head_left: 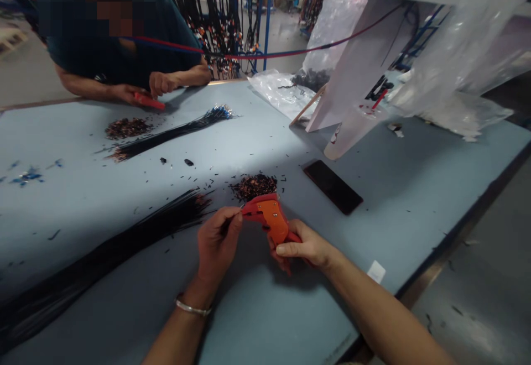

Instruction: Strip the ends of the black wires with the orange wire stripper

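Observation:
My right hand [301, 248] is wrapped round the handles of a red and orange wire stripper [274, 218]. At the mouth of its jaws, my left hand [219, 238] is closed in a pinch on a thin wire, mostly hidden by the fingers. Left of that hand lies a long bundle of black wires [124, 249], with copper-coloured ends fanned towards me. Just beyond the wire stripper is a heap of black and copper scraps [255, 187].
Across the table [415, 188], a co-worker's hands [145, 91] hold another red tool. Near them lie a second wire bundle [166, 135] and scrap pile [128, 128]. A phone [333, 186], a plastic cup with a straw [352, 130] and plastic bags [282, 94] are to the right.

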The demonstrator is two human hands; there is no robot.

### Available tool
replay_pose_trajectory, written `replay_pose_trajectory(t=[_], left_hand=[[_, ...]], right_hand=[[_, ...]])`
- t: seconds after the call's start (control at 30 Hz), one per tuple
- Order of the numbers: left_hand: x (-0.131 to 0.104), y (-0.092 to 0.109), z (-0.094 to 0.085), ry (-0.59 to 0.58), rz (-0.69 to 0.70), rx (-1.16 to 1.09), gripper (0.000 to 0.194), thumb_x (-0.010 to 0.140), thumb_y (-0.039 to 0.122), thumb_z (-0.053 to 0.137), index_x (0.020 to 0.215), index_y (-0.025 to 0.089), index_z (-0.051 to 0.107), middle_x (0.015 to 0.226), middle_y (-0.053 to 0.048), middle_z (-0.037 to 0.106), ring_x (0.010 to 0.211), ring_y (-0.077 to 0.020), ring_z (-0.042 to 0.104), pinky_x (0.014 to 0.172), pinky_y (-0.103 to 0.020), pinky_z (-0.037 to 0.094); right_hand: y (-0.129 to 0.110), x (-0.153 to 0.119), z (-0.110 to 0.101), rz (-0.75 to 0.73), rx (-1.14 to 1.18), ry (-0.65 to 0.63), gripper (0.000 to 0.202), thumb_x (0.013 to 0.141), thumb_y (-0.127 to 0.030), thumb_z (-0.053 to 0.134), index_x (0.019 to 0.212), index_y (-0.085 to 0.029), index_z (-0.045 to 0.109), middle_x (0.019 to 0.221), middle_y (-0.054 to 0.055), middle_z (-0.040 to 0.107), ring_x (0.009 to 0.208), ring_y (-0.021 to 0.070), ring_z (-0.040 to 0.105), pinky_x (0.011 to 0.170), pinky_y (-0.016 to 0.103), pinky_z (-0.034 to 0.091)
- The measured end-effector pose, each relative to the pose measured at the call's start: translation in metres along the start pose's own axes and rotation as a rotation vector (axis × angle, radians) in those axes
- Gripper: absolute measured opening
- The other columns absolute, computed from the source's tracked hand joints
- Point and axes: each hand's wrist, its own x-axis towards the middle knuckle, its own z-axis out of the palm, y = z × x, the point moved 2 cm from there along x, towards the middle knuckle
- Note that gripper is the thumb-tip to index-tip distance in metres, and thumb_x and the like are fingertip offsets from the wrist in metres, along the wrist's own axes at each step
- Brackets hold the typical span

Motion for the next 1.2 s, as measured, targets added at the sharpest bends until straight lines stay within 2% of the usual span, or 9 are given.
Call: replay_pose_trajectory(t=[0.37,0.57,0.73,0.87,0.93,1.1,1.2], left_hand=[[0.001,-0.001,-0.002,-0.004,-0.024,0.015,0.016,0.088,0.025,0.058,0.078,0.018,0.068,0.065,0.002,0.062,0.057,-0.0093,0.053,0.056,-0.019,0.042],[0.000,-0.002,0.000,0.006,-0.047,0.000,0.015,0.088,0.025,0.058,0.081,0.018,0.069,0.067,0.002,0.063,0.059,-0.0095,0.053,0.057,-0.018,0.042],[0.002,0.000,0.002,0.010,-0.064,0.012,0.016,0.088,0.028,0.058,0.079,0.018,0.069,0.062,0.003,0.060,0.054,-0.0093,0.050,0.053,-0.019,0.040],[0.003,0.003,0.003,0.010,-0.065,0.050,0.016,0.087,0.026,0.057,0.078,0.018,0.068,0.063,0.003,0.060,0.055,-0.0094,0.051,0.054,-0.019,0.040],[0.003,0.003,0.002,0.015,-0.073,0.069,0.016,0.087,0.026,0.057,0.078,0.018,0.068,0.064,0.003,0.061,0.056,-0.0093,0.051,0.055,-0.019,0.041],[0.004,-0.006,-0.004,0.125,-0.153,0.046,0.017,0.087,0.030,0.058,0.078,0.017,0.066,0.065,0.002,0.056,0.060,-0.0101,0.049,0.057,-0.019,0.041],[0.004,-0.007,-0.003,0.121,-0.180,0.009,0.018,0.086,0.031,0.060,0.078,0.017,0.065,0.064,0.003,0.055,0.060,-0.0101,0.047,0.056,-0.020,0.040]], right_hand=[[0.002,0.001,0.005,0.015,-0.003,0.072,0.041,0.074,-0.048,0.076,0.065,-0.014,0.055,0.052,-0.002,0.055,0.038,0.0080,0.052,0.033,0.017,0.045],[0.002,0.000,0.004,-0.004,-0.033,0.160,0.044,0.074,-0.048,0.075,0.058,-0.015,0.051,0.043,-0.005,0.049,0.030,0.0058,0.043,0.027,0.015,0.033],[0.007,0.003,0.006,-0.011,0.060,0.114,0.042,0.073,-0.049,0.076,0.064,-0.015,0.052,0.047,-0.004,0.053,0.033,0.0081,0.048,0.029,0.017,0.040],[0.009,0.004,0.005,0.005,0.138,0.114,0.039,0.073,-0.046,0.076,0.070,-0.015,0.053,0.049,-0.004,0.055,0.034,0.0083,0.049,0.030,0.017,0.039],[0.009,0.004,0.004,0.016,0.180,0.128,0.037,0.073,-0.044,0.076,0.071,-0.015,0.053,0.049,-0.004,0.055,0.034,0.0082,0.049,0.031,0.016,0.038],[0.004,0.003,-0.004,-0.034,0.357,0.225,0.030,0.073,-0.038,0.074,0.071,-0.016,0.053,0.048,-0.006,0.052,0.034,0.0065,0.045,0.035,0.017,0.038],[0.001,0.004,-0.003,-0.029,0.318,0.187,0.029,0.073,-0.038,0.075,0.077,-0.014,0.058,0.056,-0.002,0.059,0.042,0.0100,0.055,0.042,0.020,0.045]])
